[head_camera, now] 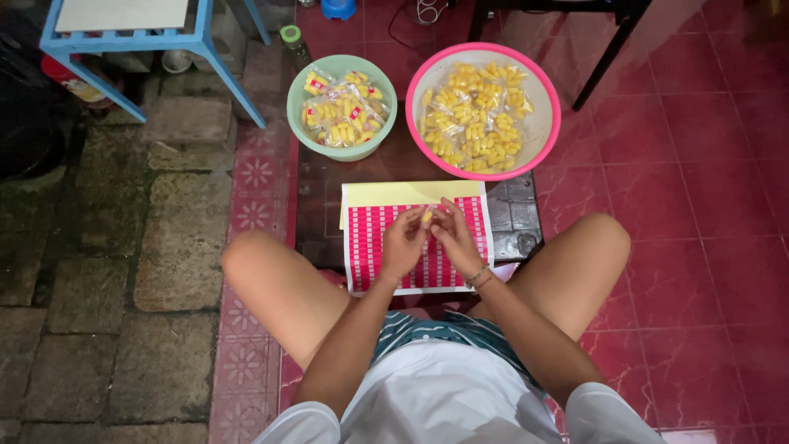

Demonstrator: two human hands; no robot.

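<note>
A small yellow packet (426, 217) is pinched between left hand (403, 243) and right hand (454, 238), seemingly over the sticker sheet (366, 238) so labels stay within reach

Left hand (403, 242) and right hand (454, 238) meet fingertip to fingertip, forearms converging.

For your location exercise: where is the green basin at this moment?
In the head view, the green basin sits upper centre, left of the pink basin, beyond the sticker sheet and right of the blue stool.
</note>
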